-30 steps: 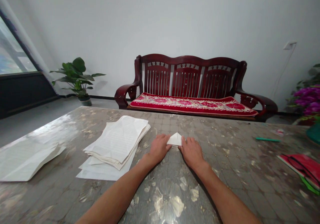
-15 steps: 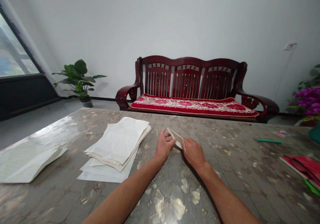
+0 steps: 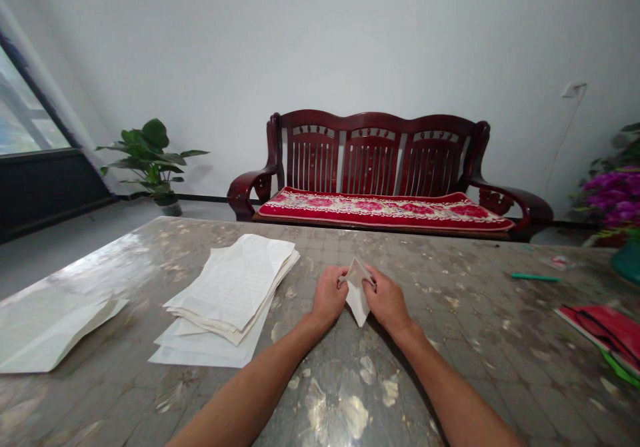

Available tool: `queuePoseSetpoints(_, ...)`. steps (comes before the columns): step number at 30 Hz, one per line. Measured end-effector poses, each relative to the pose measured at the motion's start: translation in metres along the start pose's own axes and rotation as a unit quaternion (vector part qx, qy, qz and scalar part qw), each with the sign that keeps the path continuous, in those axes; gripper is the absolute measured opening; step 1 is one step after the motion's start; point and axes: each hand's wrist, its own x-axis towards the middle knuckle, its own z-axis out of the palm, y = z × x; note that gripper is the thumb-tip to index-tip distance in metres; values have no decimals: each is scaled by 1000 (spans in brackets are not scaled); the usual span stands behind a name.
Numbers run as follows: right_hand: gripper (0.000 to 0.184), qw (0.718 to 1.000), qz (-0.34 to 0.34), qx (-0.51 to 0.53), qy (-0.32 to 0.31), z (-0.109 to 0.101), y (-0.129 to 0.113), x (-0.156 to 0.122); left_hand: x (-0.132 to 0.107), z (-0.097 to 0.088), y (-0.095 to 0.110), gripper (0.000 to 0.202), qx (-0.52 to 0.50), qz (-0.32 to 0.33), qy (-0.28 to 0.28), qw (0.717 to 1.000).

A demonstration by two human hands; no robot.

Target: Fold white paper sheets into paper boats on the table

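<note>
The left hand [image 3: 330, 295] and right hand [image 3: 390, 299], fingers curled, each pinch one side of the folded paper [image 3: 357, 294], held between them over the table [image 3: 470, 380]. Apparent step: spreading the folds. The next move likely calls for gentle, even tension from both sides.

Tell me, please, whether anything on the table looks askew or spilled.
The paper stack looks askew: its edges are uneven, and the lower sheets stick out toward the viewer. I see no spill.

Two hands [image 3: 331, 295] gripping folded paper [image 3: 358, 294], paper stack [image 3: 235, 287] beside
</note>
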Motion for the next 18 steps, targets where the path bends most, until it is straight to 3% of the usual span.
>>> queuePoseSetpoints(4,44,999,-19,24,-20,-3,7,1,1,-8,1,43,-1,21,-15,1000)
queuePoseSetpoints(10,46,997,-52,-46,-39,-5,14,-6,2,-17,-11,45,39,16,-23,999)
queuePoseSetpoints(18,43,975,-203,-68,-67,-6,24,-10,0,-25,-24,45,103,98,-71,987)
